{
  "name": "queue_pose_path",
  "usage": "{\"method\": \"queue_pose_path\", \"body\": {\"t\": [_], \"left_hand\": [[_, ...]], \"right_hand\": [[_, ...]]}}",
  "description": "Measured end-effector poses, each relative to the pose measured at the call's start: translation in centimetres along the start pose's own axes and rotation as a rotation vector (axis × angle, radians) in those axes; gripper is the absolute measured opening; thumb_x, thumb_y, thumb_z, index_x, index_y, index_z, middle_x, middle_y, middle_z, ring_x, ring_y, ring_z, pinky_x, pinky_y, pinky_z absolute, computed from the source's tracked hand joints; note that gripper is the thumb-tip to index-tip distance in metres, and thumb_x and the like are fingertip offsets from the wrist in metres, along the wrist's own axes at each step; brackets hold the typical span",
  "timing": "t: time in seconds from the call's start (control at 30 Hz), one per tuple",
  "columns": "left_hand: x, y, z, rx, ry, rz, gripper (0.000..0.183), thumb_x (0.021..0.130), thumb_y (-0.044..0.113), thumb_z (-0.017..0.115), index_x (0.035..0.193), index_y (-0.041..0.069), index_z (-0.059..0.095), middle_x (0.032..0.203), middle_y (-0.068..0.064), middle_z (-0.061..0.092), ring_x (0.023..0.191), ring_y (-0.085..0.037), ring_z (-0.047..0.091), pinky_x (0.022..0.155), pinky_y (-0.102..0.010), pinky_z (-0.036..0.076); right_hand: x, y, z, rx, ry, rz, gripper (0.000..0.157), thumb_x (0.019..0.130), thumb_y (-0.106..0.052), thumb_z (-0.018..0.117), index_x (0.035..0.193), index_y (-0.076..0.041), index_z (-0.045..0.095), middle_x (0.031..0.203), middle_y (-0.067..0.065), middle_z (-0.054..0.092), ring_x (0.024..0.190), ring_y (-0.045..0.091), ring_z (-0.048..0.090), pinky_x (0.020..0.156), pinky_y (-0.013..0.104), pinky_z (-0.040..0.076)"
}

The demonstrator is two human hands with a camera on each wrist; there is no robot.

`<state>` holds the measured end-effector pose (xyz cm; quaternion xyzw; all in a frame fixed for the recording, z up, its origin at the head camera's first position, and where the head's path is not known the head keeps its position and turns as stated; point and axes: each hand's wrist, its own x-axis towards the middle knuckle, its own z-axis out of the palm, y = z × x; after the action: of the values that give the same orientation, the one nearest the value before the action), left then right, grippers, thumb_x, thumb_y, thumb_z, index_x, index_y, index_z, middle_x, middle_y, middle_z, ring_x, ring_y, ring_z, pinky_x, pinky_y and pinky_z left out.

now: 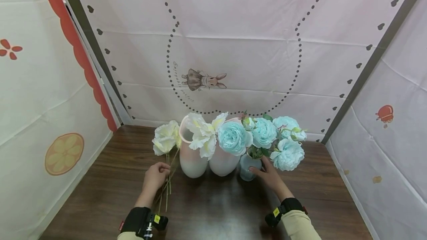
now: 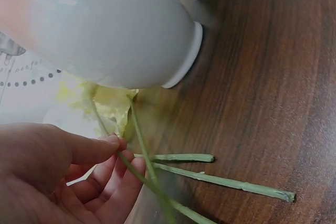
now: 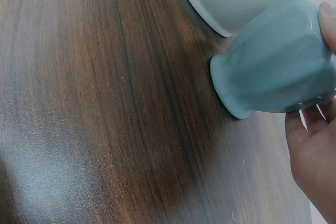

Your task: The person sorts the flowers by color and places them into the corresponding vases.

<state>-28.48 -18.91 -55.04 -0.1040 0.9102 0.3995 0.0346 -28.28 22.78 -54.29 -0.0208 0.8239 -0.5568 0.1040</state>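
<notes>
My left hand [image 1: 156,177] pinches a thin green flower stem [image 2: 144,178] between thumb and fingertips, left of the vases. Other cut stems [image 2: 231,182] cross by its fingers, and pale white-yellow blooms [image 1: 165,138] top the bunch. Around the small blue vase [image 1: 247,166] my right hand [image 1: 269,175] curls, its thumb on the near side and fingers on the far side. Light blue peonies [image 1: 263,132] spread above that vase. In the right wrist view, the blue vase [image 3: 273,59] fills the upper right, fingers [image 3: 310,124] along its side.
Two taller pink-and-white vases [image 1: 193,162] stand left of the blue one, close together. White frilly flowers [image 1: 204,136] and a blue peony [image 1: 231,138] overlap their mouths. The dark wooden table [image 1: 217,210] meets printed cloth walls [image 1: 233,66] at the back and sides.
</notes>
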Motion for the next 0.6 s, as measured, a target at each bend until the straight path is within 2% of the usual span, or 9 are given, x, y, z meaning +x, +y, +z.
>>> {"method": "queue_pose_path", "body": {"t": [0.17, 0.3, 0.6], "left_hand": [[-0.1, 0.2, -0.2, -0.062, 0.010, -0.005, 0.016, 0.097, 0.009, 0.060, 0.109, 0.000, 0.065, 0.103, -0.018, 0.070, 0.081, -0.022, 0.067, 0.066, -0.033, 0.053], [-0.4, 0.6, -0.3, -0.129, 0.003, -0.002, 0.014, 0.098, 0.006, 0.058, 0.110, -0.001, 0.062, 0.104, -0.020, 0.069, 0.080, -0.021, 0.067, 0.065, -0.030, 0.056], [-1.0, 1.7, -0.8, -0.180, 0.047, 0.051, 0.011, 0.099, 0.004, 0.057, 0.108, -0.001, 0.061, 0.105, -0.020, 0.068, 0.087, -0.024, 0.067, 0.068, -0.030, 0.058]], "right_hand": [[0.1, 0.1, 0.1, 0.009, -0.003, -0.039, 0.081, 0.098, -0.034, 0.063, 0.160, -0.015, 0.015, 0.166, 0.016, 0.017, 0.154, 0.038, 0.014, 0.122, 0.061, 0.020], [0.0, 0.1, 0.2, -0.001, -0.001, -0.059, 0.079, 0.098, -0.032, 0.063, 0.159, -0.013, 0.016, 0.166, 0.018, 0.019, 0.154, 0.040, 0.015, 0.121, 0.062, 0.021], [0.1, 0.2, 0.1, 0.001, -0.001, -0.020, 0.085, 0.098, -0.035, 0.064, 0.160, -0.012, 0.011, 0.167, 0.018, 0.014, 0.155, 0.039, 0.011, 0.122, 0.061, 0.019]]}}
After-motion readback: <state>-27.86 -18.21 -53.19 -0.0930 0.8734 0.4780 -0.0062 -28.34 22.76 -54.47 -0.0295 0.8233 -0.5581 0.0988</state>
